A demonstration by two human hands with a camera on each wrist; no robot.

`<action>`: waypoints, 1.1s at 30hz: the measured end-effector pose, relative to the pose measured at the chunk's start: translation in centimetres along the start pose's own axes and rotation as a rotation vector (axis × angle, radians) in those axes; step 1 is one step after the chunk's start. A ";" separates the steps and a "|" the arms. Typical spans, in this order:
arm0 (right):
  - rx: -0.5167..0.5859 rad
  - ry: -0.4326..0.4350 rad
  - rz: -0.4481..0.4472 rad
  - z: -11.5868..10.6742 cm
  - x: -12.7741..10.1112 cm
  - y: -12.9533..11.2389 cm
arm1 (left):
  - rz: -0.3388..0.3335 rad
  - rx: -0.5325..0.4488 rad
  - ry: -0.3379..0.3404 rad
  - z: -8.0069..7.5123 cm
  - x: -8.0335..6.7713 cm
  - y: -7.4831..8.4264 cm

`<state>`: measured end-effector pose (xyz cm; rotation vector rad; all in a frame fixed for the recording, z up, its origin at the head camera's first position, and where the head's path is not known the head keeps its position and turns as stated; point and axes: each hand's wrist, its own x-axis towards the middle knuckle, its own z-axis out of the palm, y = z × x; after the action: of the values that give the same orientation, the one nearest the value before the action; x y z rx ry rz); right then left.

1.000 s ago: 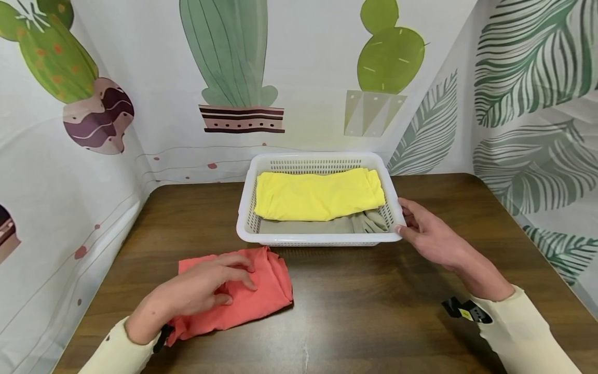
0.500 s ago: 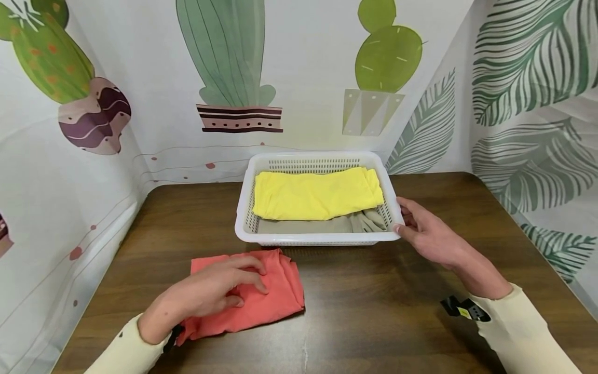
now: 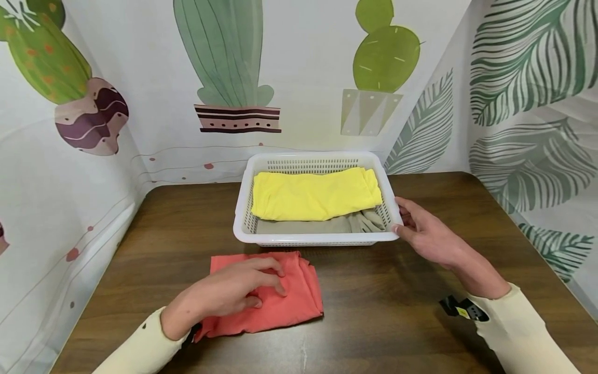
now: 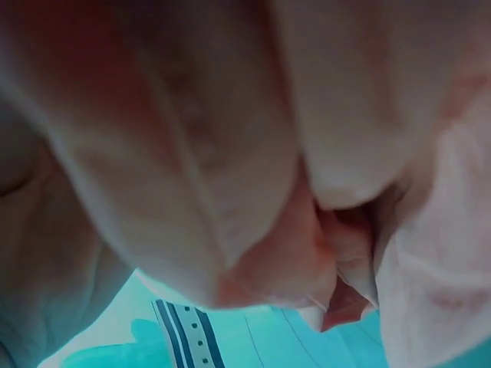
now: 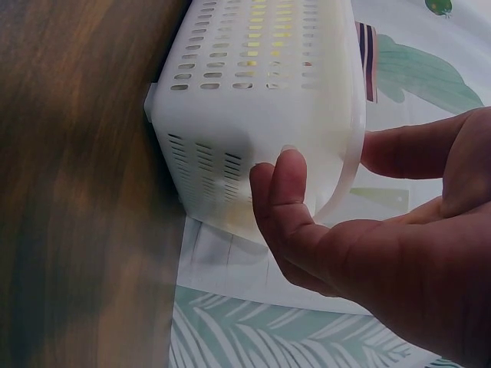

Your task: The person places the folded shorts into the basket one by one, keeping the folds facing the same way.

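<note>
I see the left hand (image 3: 233,291) lying palm down on the folded red cloth (image 3: 275,298), fingers slightly bent and pressing it flat on the wooden table (image 3: 374,311), just in front of the white basket (image 3: 243,228). The left wrist view is filled with blurred fabric, so I read nothing more there. My right hand (image 3: 427,236) reaches forward with the forearm angled inward; its thumb (image 5: 288,192) and fingers pinch the basket's right rim. Inside the basket a yellow cloth (image 3: 315,195) lies folded on a grey cloth (image 3: 327,225).
</note>
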<state>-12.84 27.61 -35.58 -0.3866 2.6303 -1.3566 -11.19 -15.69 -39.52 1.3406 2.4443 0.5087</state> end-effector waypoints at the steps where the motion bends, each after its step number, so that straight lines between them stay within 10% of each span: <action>1: 0.003 0.000 0.000 0.0 0.0 0.0 | 0.001 0.004 -0.003 0.1 0.2 0.1; 33: -0.014 0.012 0.007 0.2 0.0 0.0 | 0.106 0.117 -0.020 1.4 5.3 2.8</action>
<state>-12.77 27.49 -35.68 -0.3721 2.6498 -1.3427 -11.23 -9.60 -40.00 1.5210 2.4295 0.3807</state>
